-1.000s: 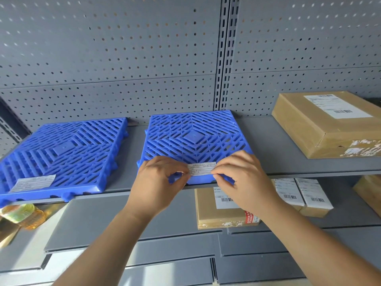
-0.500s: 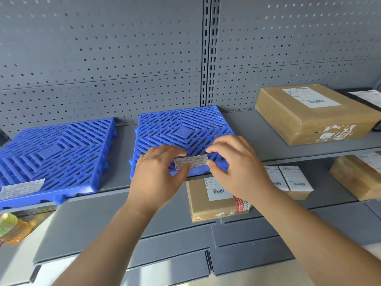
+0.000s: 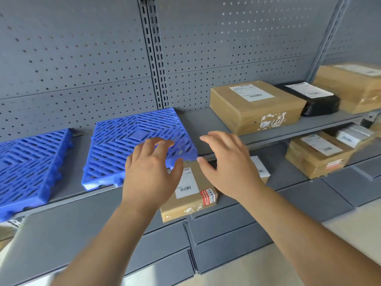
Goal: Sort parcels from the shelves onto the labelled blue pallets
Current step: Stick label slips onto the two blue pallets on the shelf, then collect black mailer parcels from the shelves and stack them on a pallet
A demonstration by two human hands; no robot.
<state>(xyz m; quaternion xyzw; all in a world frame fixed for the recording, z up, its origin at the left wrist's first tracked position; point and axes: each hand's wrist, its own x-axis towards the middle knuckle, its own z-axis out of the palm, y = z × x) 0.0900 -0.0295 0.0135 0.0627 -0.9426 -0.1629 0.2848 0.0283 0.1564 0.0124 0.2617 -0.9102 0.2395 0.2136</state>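
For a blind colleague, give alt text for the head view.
Open left hand and right hand raised before a grey shelf holding two blue pallets, a labelled cardboard box and a black parcel; a red-stickered parcel lies below.

Parcel sorting storeroom or warehouse. Grey metal shelves (image 3: 206, 122) with perforated back panel (image 3: 82, 58), slotted upright (image 3: 153, 58). Taped cardboard parcels (image 3: 255, 106) bearing barcode shipping labels (image 3: 251, 92). Blue slatted pallets (image 3: 132, 141) on shelf.
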